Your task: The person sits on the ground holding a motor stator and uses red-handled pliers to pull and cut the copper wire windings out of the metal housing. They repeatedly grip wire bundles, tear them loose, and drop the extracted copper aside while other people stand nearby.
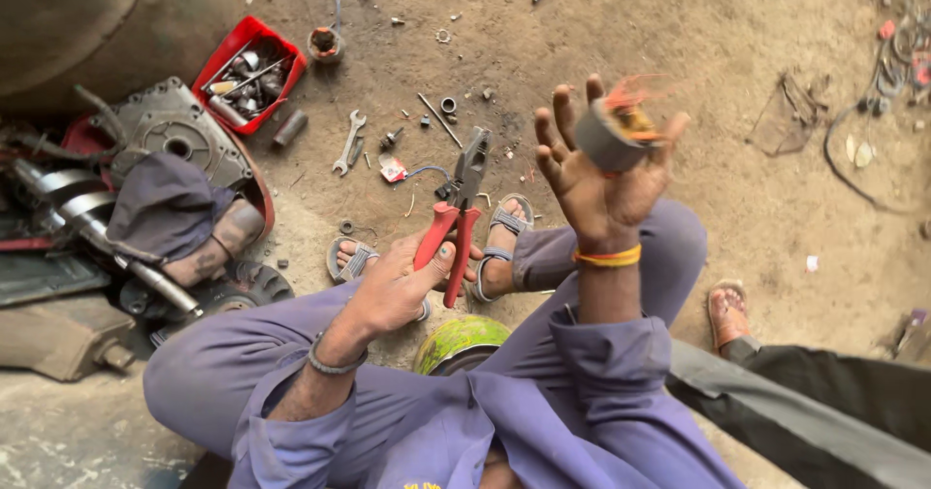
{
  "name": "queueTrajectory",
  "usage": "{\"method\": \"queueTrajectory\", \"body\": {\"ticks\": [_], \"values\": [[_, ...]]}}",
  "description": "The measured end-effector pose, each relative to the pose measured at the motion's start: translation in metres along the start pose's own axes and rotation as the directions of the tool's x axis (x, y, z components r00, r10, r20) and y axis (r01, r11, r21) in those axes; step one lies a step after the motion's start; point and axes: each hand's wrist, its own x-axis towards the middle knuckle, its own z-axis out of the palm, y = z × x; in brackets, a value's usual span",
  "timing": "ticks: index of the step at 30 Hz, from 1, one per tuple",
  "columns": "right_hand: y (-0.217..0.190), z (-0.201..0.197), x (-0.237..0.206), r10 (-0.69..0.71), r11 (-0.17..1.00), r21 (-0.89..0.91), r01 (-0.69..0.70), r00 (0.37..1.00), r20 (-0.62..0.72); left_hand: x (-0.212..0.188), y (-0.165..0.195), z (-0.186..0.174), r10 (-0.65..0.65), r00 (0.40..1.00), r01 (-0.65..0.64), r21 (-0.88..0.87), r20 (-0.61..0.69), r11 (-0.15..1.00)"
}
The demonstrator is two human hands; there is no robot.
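I am looking down at a dirt workshop floor (pixel 621 52) strewn with small parts. Nearest to me, my left hand (pixel 393 290) has its grip clamped around the red handles of the pliers (pixel 456 212), whose jaws point up and away and stand apart, biting nothing. Just right of that and raised higher, my right hand (pixel 596 174) cups a small grey wound coil (pixel 611 130), fingers loosely curled around it, with frayed orange wire sticking out of its top. I judge the work partway along: the coil is in hand and the wire loose, but the pliers do not touch it yet. Beyond the pliers lies a wrench (pixel 347 142), and farther left a red tray (pixel 247 72) of tools.
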Motion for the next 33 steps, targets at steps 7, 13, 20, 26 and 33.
{"method": "queueTrajectory", "body": {"ticks": [7, 13, 20, 26, 33], "values": [[-0.013, -0.027, -0.008, -0.176, 0.944, -0.275, 0.182, 0.983, 0.048, 0.002, 0.002, 0.010, -0.014, 0.999, 0.003, 0.214, 0.050, 0.977], [0.002, -0.004, -0.011, -0.272, 0.842, -0.458, 0.285, 0.958, 0.095, -0.003, 0.013, 0.023, -0.014, 0.988, -0.002, 0.101, 0.156, 0.995], [0.028, -0.007, -0.012, -0.159, 0.771, -0.567, 0.288, 0.951, 0.266, 0.000, -0.001, 0.025, -0.069, 0.967, 0.098, -0.109, 0.245, 0.989], [0.037, -0.010, -0.004, -0.183, 0.714, -0.620, 0.325, 0.941, 0.283, -0.004, 0.000, 0.020, -0.071, 0.975, 0.099, -0.125, 0.211, 0.987], [0.028, -0.004, -0.009, -0.146, 0.357, -0.873, 0.332, 0.943, 0.299, -0.016, 0.015, 0.009, -0.148, 0.965, 0.195, -0.212, 0.218, 0.958]]}}
